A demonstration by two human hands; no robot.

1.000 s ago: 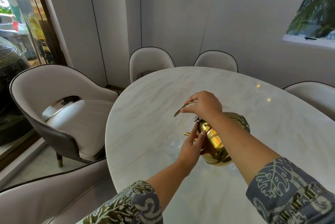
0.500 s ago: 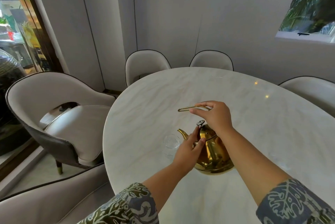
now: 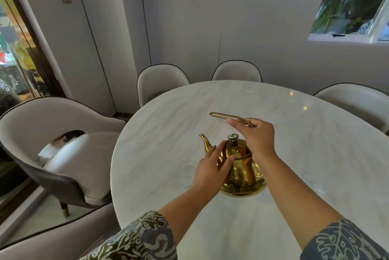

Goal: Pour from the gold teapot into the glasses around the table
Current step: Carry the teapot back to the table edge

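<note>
A round white marble table point(image 3: 273, 228) fills my view, pale chairs point(image 3: 162, 82) around it. The gold teapot point(image 3: 242, 167) stands upright near the close edge. My right hand point(image 3: 257, 137) closes around its thin wire handle point(image 3: 223, 115), above the lid. My left hand point(image 3: 210, 168) rests open, fingers flat against the pot's side below the spout point(image 3: 205, 143). A clear glass point(image 3: 188, 173) sits just left of the pot, another point(image 3: 313, 181) to its right. I judge both easy to knock over, being nearly invisible against the marble.

Gold teapot point(image 3: 240, 167) upright, clear glass point(image 3: 188, 172) beside
</note>
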